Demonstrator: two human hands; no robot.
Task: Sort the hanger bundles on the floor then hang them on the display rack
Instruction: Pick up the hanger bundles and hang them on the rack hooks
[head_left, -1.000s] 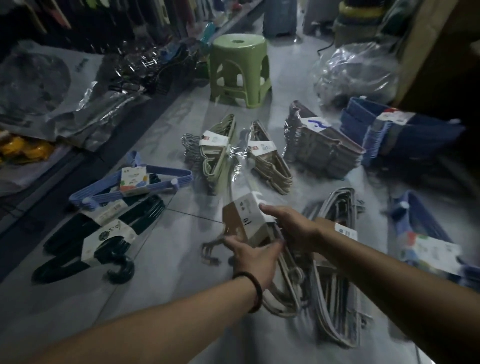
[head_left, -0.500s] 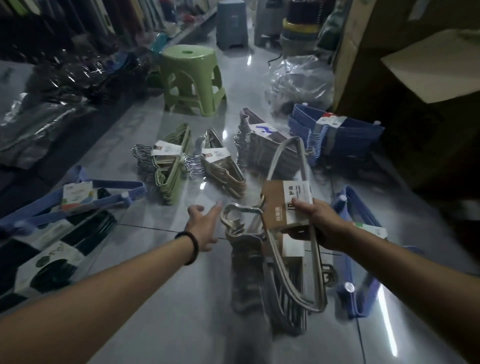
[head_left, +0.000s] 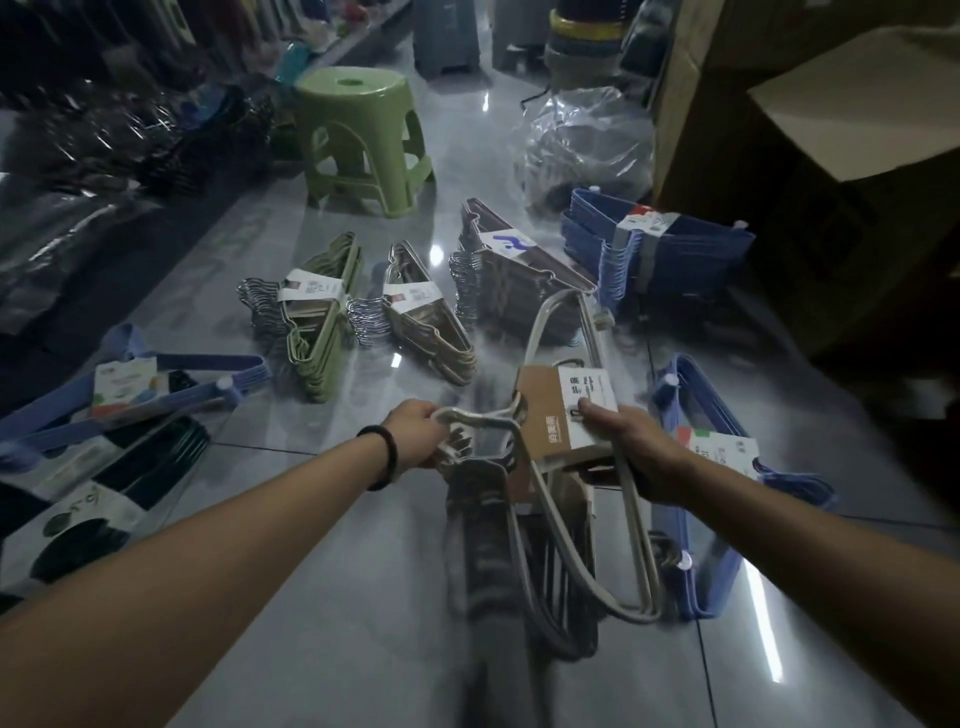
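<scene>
The beige hanger bundle (head_left: 545, 410) hangs between both hands, the left hand (head_left: 415, 436) curled tightly round its hooks and the right hand (head_left: 639, 452) gripping its cardboard sleeve, thumb on top, while a green bundle (head_left: 324, 338) lies ahead of the left hand and a blue bundle (head_left: 724, 452) just right of the right.

Held between the left hand (head_left: 415, 434) at its hooks and the right hand (head_left: 639, 452) on its sleeve, the pale plastic hanger bundle (head_left: 550, 410) in a card sleeve is centre front. Behind it on the grey tiled floor (head_left: 332, 597) lie, left to right, a green wire hanger bundle (head_left: 322, 332), a tan wire hanger bundle (head_left: 426, 322), a brown hanger stack (head_left: 514, 270) and a blue hanger stack (head_left: 660, 254), with a green plastic stool (head_left: 358, 135) behind them
</scene>
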